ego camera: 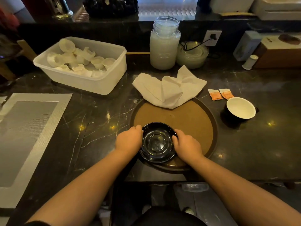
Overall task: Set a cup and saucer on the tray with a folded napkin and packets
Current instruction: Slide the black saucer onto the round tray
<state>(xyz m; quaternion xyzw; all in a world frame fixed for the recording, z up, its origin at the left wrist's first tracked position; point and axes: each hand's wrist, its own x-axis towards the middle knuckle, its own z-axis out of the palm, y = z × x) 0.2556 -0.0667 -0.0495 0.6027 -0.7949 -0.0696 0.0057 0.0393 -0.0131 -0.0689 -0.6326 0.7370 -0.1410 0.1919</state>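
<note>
Both forearms reach up from the bottom of the frame; left hand (130,139) & right hand (187,145) have fingers curled onto opposite edges of the black saucer (157,142), which sits at the near rim of the round brown tray (195,121), lower centre. Saucer looks glossy, empty, w/ a ringed well. Roughly a quarter done, I'd judge: cup (239,110) (dark outside, white inside) is on the counter right of the tray, two orange packets (220,94) just beyond it, & the white napkin (169,88) lies loosely crumpled, only overlapping the tray's far edge, not folded yet.
</note>
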